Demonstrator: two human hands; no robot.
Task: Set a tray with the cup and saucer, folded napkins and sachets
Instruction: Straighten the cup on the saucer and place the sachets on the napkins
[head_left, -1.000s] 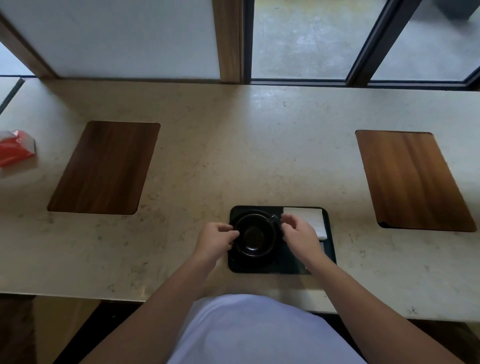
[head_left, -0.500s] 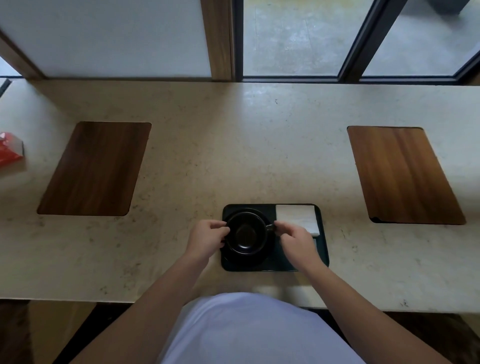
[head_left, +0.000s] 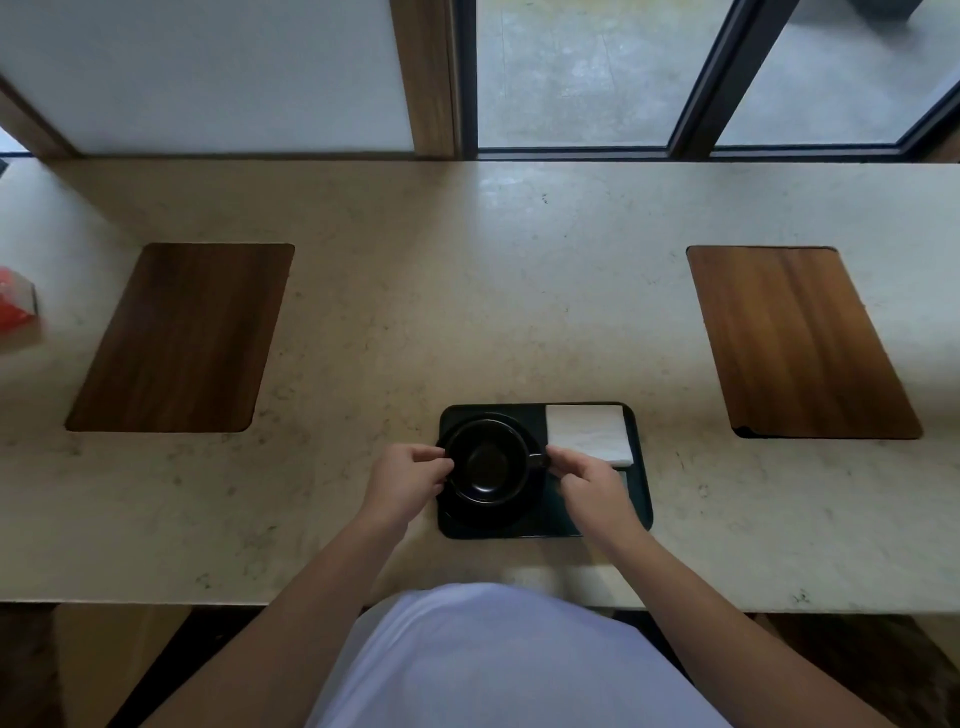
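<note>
A dark tray (head_left: 641, 499) lies near the front edge of the pale counter. On its left half a black cup (head_left: 488, 465) stands on a black saucer (head_left: 480, 514). A white folded napkin (head_left: 589, 434) lies in the tray's far right corner. My left hand (head_left: 408, 480) grips the cup's left rim with curled fingers. My right hand (head_left: 589, 483) pinches the cup's handle on the right. A small part of something pale shows just below the napkin, mostly hidden by my right hand.
Two dark wooden inlays sit in the counter, one at the left (head_left: 182, 338) and one at the right (head_left: 795, 340). A red packet (head_left: 15, 306) lies at the far left edge. Windows and a wooden post stand behind the counter (head_left: 467, 286).
The hands have stayed on the cup. The napkin shows more as my right hand sits a little lower. The camera view has shifted slightly.
</note>
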